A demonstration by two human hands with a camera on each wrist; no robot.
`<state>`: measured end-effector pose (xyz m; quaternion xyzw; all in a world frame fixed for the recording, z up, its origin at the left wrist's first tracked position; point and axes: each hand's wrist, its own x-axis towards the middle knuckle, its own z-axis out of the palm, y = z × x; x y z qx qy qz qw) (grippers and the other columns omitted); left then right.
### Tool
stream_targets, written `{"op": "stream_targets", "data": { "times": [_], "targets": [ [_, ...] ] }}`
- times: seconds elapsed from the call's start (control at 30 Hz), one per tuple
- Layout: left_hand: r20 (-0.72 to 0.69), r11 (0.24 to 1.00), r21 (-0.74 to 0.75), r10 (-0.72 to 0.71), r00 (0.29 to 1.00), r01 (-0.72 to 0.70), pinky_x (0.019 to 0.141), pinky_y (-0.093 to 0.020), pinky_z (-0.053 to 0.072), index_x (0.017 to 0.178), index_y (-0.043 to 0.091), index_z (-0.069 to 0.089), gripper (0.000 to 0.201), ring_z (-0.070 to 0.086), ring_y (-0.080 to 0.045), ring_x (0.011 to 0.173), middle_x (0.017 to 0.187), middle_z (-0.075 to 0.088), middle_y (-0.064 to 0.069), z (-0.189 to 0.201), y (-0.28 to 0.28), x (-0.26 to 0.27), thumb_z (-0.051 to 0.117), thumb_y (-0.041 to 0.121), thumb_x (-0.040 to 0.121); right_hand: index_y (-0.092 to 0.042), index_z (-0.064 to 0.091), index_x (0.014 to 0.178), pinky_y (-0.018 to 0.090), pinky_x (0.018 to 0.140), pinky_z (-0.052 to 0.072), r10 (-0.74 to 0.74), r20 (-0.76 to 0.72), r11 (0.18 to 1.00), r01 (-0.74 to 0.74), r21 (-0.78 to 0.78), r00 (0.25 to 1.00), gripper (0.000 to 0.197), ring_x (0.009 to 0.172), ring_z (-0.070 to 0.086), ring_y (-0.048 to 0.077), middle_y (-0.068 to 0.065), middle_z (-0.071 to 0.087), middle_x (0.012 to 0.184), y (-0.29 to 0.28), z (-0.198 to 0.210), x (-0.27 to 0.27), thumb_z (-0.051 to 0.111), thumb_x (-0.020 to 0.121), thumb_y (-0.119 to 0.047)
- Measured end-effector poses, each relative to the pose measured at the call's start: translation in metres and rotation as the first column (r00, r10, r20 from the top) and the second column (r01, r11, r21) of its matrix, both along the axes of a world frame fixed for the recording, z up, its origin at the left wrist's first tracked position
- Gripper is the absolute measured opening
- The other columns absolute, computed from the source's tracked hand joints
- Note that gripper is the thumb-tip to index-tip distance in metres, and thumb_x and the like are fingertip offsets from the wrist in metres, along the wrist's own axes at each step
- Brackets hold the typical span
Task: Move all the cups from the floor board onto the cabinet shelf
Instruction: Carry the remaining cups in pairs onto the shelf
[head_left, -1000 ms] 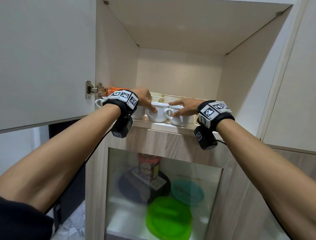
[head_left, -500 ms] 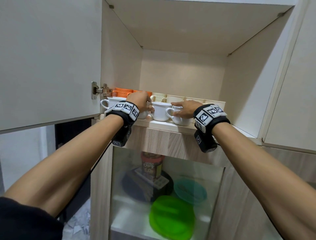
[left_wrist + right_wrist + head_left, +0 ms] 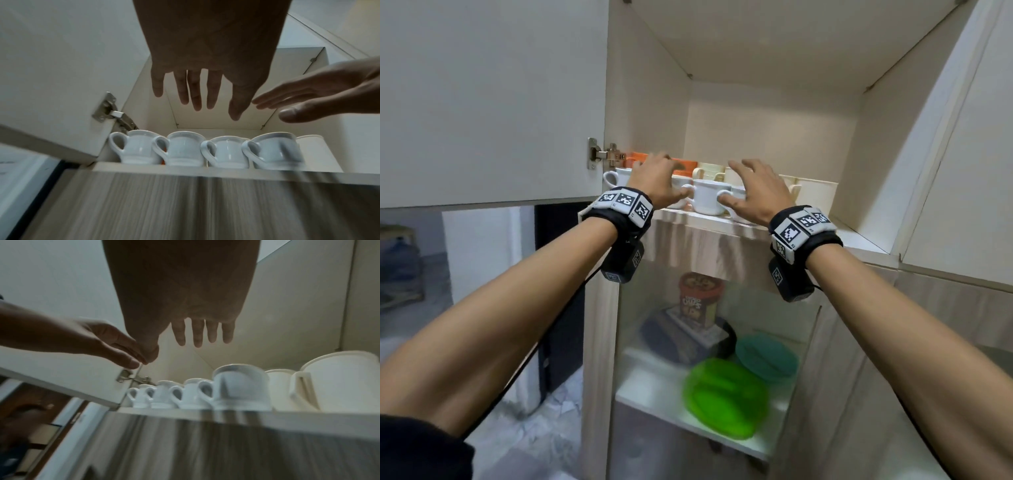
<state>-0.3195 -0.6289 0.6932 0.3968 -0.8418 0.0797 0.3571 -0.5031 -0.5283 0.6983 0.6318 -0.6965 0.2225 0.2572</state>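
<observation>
1. Four white cups (image 3: 205, 149) in a row at the front edge of the cabinet shelf (image 3: 216, 169), upright, handles turned toward the left, neighbours touching or nearly so.
2. Left hand (image 3: 654, 183) raised above the left cups, fingers (image 3: 193, 91) straight and spread, nothing held, clear of the rims.
3. Right hand (image 3: 758, 192) above the right end of the row, fingers (image 3: 198, 334) extended and apart, nothing held.
4. Cream mugs (image 3: 339, 382) just right of and behind the white row; orange ware (image 3: 638, 157) at the back left, partly hidden.
5. Cabinet door (image 3: 489, 99) swung open at left on a metal hinge (image 3: 111, 110).
6. Below the shelf, behind glass: green lid (image 3: 722, 401), teal lid (image 3: 767, 356), brown printed container (image 3: 697, 301), all blurred.
</observation>
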Motion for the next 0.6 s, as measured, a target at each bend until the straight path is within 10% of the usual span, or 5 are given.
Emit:
{"op": "stream_targets", "data": {
  "times": [0.33,0.6],
  "targets": [
    [-0.076,0.947,0.259,0.214,0.974,-0.188,0.099,-0.047,0.044,0.127,0.021,0.061,0.051,0.050,-0.031,0.123,0.129,0.057,-0.010,-0.157,0.089,0.103,0.064,0.045,0.082,-0.016,0.039,0.145,0.040,0.109,0.036,0.386,0.081,0.895,-0.395,0.207,0.919,0.066,0.135,0.040,0.025,0.009,0.045,0.144,0.028,-0.164,0.088,0.057,0.089,-0.046],
    [0.135,0.610,0.664,0.471,0.872,-0.432,0.093,-0.042,0.051,0.124,0.019,0.062,0.056,0.060,-0.030,0.113,0.123,0.065,-0.008,-0.370,0.156,0.227,0.066,0.048,0.076,-0.015,0.035,0.147,0.040,0.104,0.040,0.355,0.316,0.638,-0.475,0.606,0.880,0.071,0.133,0.043,0.030,0.012,0.045,0.145,0.050,-0.364,0.190,0.061,0.087,-0.044]
  ]
}}
